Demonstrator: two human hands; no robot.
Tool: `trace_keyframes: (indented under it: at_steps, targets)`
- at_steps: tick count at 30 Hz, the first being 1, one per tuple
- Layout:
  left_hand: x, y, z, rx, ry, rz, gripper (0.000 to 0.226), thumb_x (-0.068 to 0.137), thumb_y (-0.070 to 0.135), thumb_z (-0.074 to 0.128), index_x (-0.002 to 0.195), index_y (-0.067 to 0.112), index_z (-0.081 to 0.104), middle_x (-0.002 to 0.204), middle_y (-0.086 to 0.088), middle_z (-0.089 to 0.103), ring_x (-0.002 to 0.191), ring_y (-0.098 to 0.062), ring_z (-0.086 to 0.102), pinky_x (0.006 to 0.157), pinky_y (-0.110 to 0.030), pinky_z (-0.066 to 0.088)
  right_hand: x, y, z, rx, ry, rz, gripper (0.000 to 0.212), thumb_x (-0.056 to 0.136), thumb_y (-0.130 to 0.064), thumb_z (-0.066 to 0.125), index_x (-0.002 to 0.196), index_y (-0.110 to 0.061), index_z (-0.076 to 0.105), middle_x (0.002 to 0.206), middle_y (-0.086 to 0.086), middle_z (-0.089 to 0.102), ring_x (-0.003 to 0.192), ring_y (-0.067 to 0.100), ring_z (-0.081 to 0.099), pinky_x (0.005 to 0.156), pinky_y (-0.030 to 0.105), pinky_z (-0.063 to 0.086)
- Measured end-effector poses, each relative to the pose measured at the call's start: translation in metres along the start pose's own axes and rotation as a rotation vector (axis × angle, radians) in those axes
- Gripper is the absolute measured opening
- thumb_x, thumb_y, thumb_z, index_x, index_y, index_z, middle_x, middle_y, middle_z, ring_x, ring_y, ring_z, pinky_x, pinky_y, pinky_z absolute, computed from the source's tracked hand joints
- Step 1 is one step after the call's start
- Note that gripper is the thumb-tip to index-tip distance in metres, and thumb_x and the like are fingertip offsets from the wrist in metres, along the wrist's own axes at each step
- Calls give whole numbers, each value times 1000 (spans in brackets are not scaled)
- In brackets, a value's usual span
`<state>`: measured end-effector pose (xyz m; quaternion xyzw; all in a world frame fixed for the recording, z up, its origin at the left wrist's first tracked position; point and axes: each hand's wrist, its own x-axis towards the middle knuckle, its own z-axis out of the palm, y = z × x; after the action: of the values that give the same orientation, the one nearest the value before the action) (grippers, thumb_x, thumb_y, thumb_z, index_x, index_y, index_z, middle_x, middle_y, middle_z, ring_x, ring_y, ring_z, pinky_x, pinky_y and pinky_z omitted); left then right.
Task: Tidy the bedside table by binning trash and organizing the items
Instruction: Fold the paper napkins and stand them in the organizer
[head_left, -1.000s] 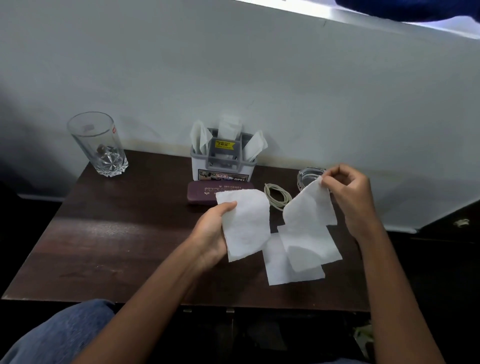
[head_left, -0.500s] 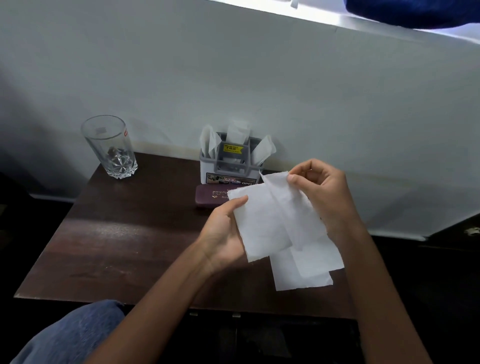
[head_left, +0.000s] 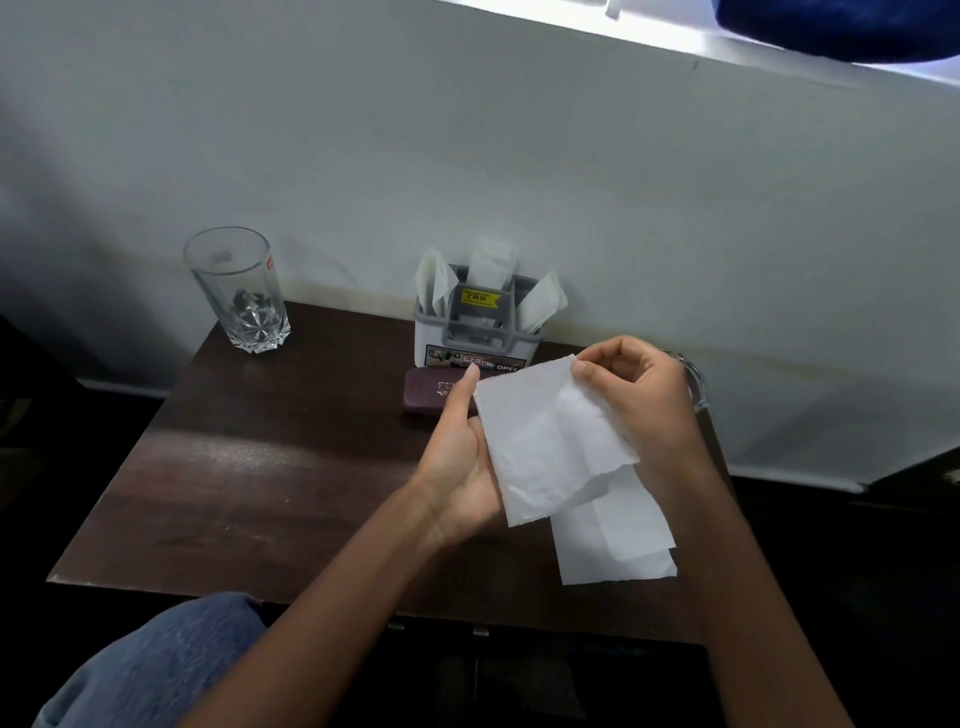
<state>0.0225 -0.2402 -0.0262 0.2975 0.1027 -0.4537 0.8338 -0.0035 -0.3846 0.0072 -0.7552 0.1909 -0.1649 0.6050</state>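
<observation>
Right now both of my hands are busy with one white tissue (head_left: 540, 441), held up just above the tabletop (head_left: 270, 467) towards its right side. My left hand (head_left: 457, 462) supports the tissue's left edge: the thumb runs up along that edge on the near face, while the fingers are hidden behind the paper. My right hand (head_left: 641, 400) has its fingers curled in and pinches the tissue at its top right corner between thumb and forefinger. The paper looks doubled, one layer overlapping the other, with a ragged lower edge.

Below it, partly covered by the held tissue, more loose sheets (head_left: 613, 545) lie flat near the front right edge of the dark wooden tabletop, overlapping one another.

Behind my left thumb sits a dark maroon case (head_left: 431, 397), lying flat, and just behind that a grey and white organiser (head_left: 475, 338) stands against the wall with folded white tissues sticking up from its compartments and a yellow sticker on its handle. A clear drinking glass (head_left: 239, 291) stands upright at the back left corner, well apart from everything else. A small clear glass object (head_left: 695, 379) peeks out behind my right hand; I cannot tell what it is. My knee in blue denim (head_left: 156, 660) shows at the lower left.
</observation>
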Motion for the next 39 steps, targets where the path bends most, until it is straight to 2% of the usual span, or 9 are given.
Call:
trace_keyframes:
  at_steps: [4, 9, 15, 20, 23, 27, 29, 34, 39]
  targets:
    - [-1, 2, 2, 22, 0, -3, 66, 89, 62, 34, 104, 9, 70, 101, -14, 72, 83, -28, 72, 69, -39, 58, 0, 0, 0, -46, 14, -9, 19, 81, 1, 65, 69, -13, 61, 65, 2, 60, 58, 8, 52, 58, 20, 44]
    - [-2, 3, 1, 10, -12, -5, 70, 87, 63, 36, 106, 5, 70, 105, -15, 71, 90, -27, 70, 81, -39, 54, -1, 2, 0, -150, -10, -46, 11, 83, -2, 64, 75, -10, 62, 65, -1, 60, 53, -3, 50, 52, 9, 40]
    - [-5, -2, 2, 150, 6, -52, 26, 88, 17, 52, 110, 9, 64, 101, -11, 72, 93, -28, 66, 81, -42, 52, -1, 3, -1, -212, 5, -77, 8, 82, -3, 64, 76, -8, 63, 65, -1, 59, 55, -1, 49, 49, 9, 38]
    - [-4, -2, 0, 197, 26, 9, 29, 91, 4, 46, 117, 4, 59, 108, -15, 69, 98, -30, 65, 86, -43, 52, 1, 3, -12, -279, -33, -32, 9, 78, -1, 67, 81, -10, 64, 67, 1, 61, 52, 1, 51, 50, 16, 44]
    - [-5, 1, 1, 245, 11, 9, 29, 91, 4, 46, 117, 4, 60, 98, -13, 71, 82, -25, 69, 68, -36, 59, 3, 4, -20, -272, -89, 36, 17, 77, 3, 67, 86, -10, 63, 69, 6, 60, 46, 1, 52, 43, 17, 46]
    - [-8, 4, 3, 406, 47, 41, 23, 90, 1, 48, 105, 13, 60, 95, -8, 68, 81, -21, 65, 68, -34, 55, 7, 10, -27, -228, -52, 97, 16, 82, -5, 66, 92, -17, 61, 81, 7, 60, 64, 14, 57, 53, 21, 51]
    - [-9, 4, 3, 510, 40, 42, 35, 90, -1, 48, 120, 17, 54, 109, -9, 65, 92, -23, 63, 79, -36, 52, 6, 10, -30, -148, -41, 162, 11, 85, -17, 64, 95, -17, 60, 87, 10, 64, 68, 16, 59, 61, 27, 52]
    - [-10, -2, 0, 815, -88, -101, 81, 90, 1, 48, 148, 36, 4, 136, -2, 47, 108, -20, 55, 86, -29, 47, -2, 9, -42, -171, -530, 376, 47, 77, -39, 70, 118, -25, 53, 103, 11, 70, 93, 27, 66, 84, 42, 53]
    - [-12, -4, -1, 900, -157, -207, 87, 90, 1, 48, 148, 35, -7, 146, -3, 39, 114, -18, 53, 87, -25, 48, -4, 15, -39, -138, -828, 349, 65, 67, -5, 73, 124, -26, 50, 93, 20, 67, 84, 26, 66, 77, 31, 53]
